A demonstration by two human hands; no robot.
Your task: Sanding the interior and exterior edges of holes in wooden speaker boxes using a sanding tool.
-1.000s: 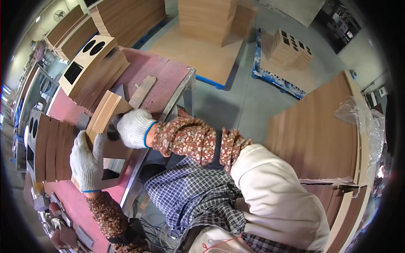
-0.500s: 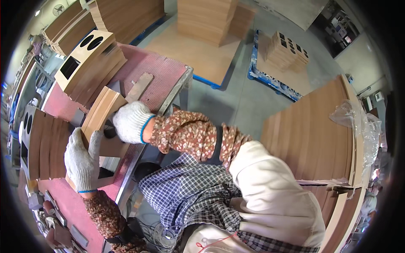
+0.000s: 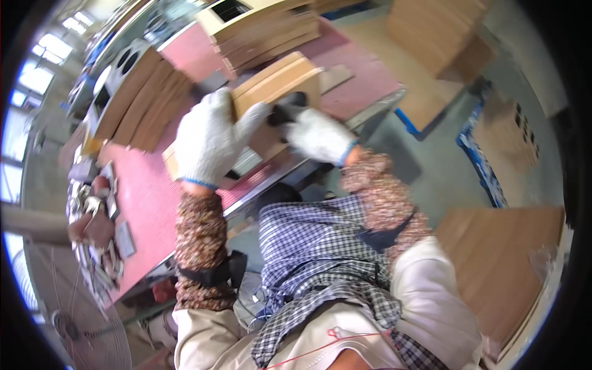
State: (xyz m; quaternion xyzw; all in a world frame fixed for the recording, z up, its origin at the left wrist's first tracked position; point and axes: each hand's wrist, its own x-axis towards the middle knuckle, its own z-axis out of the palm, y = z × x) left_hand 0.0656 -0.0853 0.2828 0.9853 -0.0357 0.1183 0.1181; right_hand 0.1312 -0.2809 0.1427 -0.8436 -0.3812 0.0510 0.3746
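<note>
A wooden panel (image 3: 267, 140) with cut-outs stands tilted at the table's near edge, in front of a pale wooden piece with a stepped edge (image 3: 277, 79). My left hand (image 3: 206, 140), in a white knit glove, grips the panel's left side, with the thumb stretched across its upper edge. At the panel's right part is my right hand (image 3: 320, 137), gloved too, its fingers curled. A dark rounded shape (image 3: 288, 107) shows at those fingertips. It is blurred, and I cannot tell whether it is a held thing or a hole.
Stacks of cut-out wooden panels stand on the pink mat (image 3: 145, 213), at left (image 3: 145, 98) and at the back (image 3: 265, 37). Grey and brown blocks (image 3: 95, 222) crowd the left edge. Pallets with boards (image 3: 493, 142) lie at right, near a large board stack (image 3: 499, 265). A fan (image 3: 77, 327) is lower left.
My view has swung left, so the table and both hands appear further right. My left hand still grips the panel; the right stays at its right part, with the dark shape now showing more.
</note>
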